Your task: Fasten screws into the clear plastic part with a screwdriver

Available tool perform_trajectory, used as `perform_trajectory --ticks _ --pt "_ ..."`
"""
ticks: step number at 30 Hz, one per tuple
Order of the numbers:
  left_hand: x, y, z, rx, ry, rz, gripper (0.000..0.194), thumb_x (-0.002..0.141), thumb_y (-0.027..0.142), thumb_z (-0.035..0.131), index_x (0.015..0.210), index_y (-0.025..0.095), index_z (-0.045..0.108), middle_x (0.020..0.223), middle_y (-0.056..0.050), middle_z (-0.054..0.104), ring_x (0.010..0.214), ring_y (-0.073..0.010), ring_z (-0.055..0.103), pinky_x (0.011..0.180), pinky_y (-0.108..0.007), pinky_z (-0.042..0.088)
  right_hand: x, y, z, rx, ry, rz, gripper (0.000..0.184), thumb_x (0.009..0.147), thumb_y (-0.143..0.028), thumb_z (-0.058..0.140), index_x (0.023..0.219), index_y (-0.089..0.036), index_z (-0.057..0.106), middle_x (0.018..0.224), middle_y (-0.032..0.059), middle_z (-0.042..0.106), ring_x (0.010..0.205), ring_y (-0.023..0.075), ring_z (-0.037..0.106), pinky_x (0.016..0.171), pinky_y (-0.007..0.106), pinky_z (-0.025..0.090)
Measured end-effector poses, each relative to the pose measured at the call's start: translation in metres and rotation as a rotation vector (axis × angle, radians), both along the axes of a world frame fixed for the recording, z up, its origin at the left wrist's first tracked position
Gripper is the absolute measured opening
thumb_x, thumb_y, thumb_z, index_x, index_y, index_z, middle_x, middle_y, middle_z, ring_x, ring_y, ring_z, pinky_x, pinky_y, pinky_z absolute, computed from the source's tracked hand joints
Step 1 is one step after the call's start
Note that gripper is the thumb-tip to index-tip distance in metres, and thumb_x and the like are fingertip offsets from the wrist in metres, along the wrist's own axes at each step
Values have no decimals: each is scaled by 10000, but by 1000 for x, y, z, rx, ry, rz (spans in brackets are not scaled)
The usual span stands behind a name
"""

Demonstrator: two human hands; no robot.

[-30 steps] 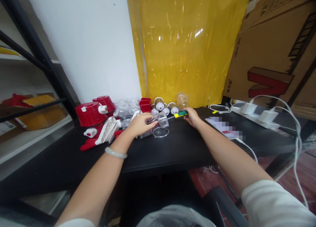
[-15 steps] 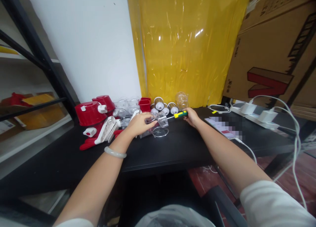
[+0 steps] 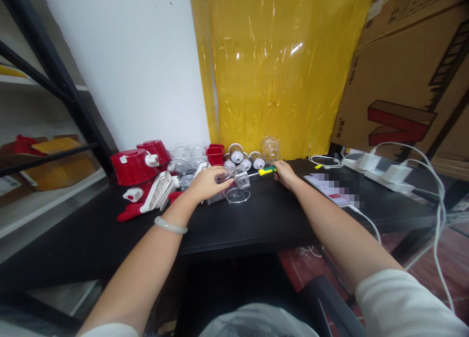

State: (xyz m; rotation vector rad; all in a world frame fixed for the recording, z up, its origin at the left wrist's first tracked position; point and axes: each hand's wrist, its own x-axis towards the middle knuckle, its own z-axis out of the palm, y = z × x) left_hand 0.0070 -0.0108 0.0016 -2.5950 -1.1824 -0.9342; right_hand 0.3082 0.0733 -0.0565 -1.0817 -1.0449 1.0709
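My left hand (image 3: pixel 209 182) is closed around a clear plastic part (image 3: pixel 242 180), holding it on its side just over the black table. In my right hand (image 3: pixel 285 174) is the green and yellow handle of a screwdriver (image 3: pixel 266 171). Its metal shaft points left and its tip reaches the clear part; whether it touches a screw inside is too small to tell. A clear round rim (image 3: pixel 238 196) shows just below the part. Behind it lie several brown and white cylinders (image 3: pixel 236 153) and a red square cup (image 3: pixel 215 154).
Red rounded housings (image 3: pixel 134 167) and white handle pieces (image 3: pixel 158 192) with red ends lie to the left. Clear cups (image 3: pixel 180 165) stand behind my left hand. On the right are a phone (image 3: pixel 327 189) on a cable and a power strip (image 3: pixel 383 177) with chargers. Cardboard boxes (image 3: pixel 403 83) rise behind.
My right hand's grip on the screwdriver handle has shifted slightly, and the handle looks turned, with less green showing. The left hand and clear part are nearly unmoved.
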Motion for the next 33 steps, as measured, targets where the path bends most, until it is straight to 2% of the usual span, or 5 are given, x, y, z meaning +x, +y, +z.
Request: perform_trajectory --ticks 5,12,21,28,33 --pt "-1 1 -1 -1 -13 -5 319 880 469 619 1036 220 743 1102 -80 739 1023 -267 678 928 -410 519 -6 -4 10 -36 201 35 109 782 -222 567 757 -215 461 595 -36 489 456 90 450 439 210 378" --pt "-1 0 -1 -3 -7 9 322 882 475 616 1031 220 743 1107 -79 735 1029 -268 676 932 -406 519 2 -5 3 5 -278 -88 352 903 -495 539 693 -216 491 415 -40 412 343 106 379 358 228 288" --pt "-1 -1 0 8 13 4 331 895 478 600 1017 204 739 1108 -82 735 1028 -268 674 922 -401 517 -8 -10 13 -88 165 28 101 801 -199 567 789 -218 468 552 -58 485 422 81 444 431 193 376" --pt "-1 0 0 9 13 4 326 896 472 603 1021 201 735 1108 -83 734 1020 -264 675 920 -398 519 1 -7 7 -55 -201 -79 325 871 -493 603 734 -216 503 414 -49 423 339 108 397 366 222 295" --pt "-2 0 0 8 11 -3 326 895 466 609 1028 197 735 1112 -84 734 1022 -262 674 918 -396 519 -5 -10 8 -36 -36 -31 216 837 -331 643 755 -219 478 446 -85 392 364 75 351 390 197 291"
